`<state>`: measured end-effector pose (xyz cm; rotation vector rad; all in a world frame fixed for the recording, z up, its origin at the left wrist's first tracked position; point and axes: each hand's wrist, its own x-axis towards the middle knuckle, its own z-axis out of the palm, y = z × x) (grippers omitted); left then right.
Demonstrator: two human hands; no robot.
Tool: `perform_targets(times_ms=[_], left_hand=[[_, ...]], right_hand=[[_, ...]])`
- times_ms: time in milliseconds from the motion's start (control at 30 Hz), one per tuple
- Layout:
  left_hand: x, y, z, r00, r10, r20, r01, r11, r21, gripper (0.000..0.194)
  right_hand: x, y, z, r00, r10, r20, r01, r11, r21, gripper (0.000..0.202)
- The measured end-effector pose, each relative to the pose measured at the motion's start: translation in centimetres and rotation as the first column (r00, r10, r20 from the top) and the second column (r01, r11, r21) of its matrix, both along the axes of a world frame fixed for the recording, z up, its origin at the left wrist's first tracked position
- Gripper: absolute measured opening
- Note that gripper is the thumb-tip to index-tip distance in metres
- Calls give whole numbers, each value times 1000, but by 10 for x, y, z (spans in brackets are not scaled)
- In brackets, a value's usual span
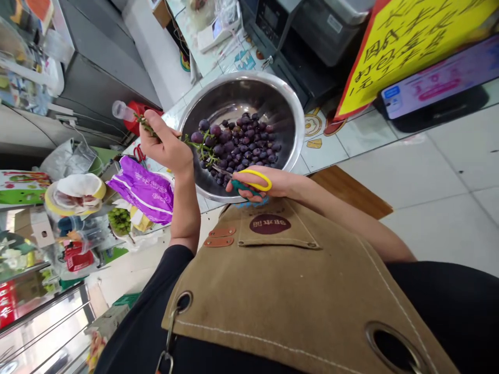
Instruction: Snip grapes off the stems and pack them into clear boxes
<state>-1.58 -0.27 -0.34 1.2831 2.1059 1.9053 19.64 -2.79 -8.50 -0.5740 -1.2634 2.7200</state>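
Observation:
My left hand [167, 145] is closed on the green stem of a grape bunch [205, 148], held over the left side of a steel bowl [293, 111]. A few dark purple grapes still hang from that stem. My right hand [268, 180], at the bowl's near rim, grips scissors [255, 179] with yellow and green handles. Their blades point left toward the stem, close to its lower twigs; whether they touch cannot be made out. Many loose purple grapes [251, 137] lie in the bowl.
Left of the bowl are a purple bag [144, 189], green grapes [119, 221] and a red-handled tool [139, 153]. A white scale [218, 31] stands behind. To the right are a yellow sign [409, 47] and a phone [436, 83] along the tiled counter [327, 148].

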Motion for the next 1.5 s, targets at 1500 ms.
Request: perform_targets(times_ms=[1500], left_hand=[[-6, 30, -14, 943, -173, 286, 195, 979, -53, 64]], right_hand=[[-14, 17, 13, 823, -432, 370, -168, 437, 884, 21]])
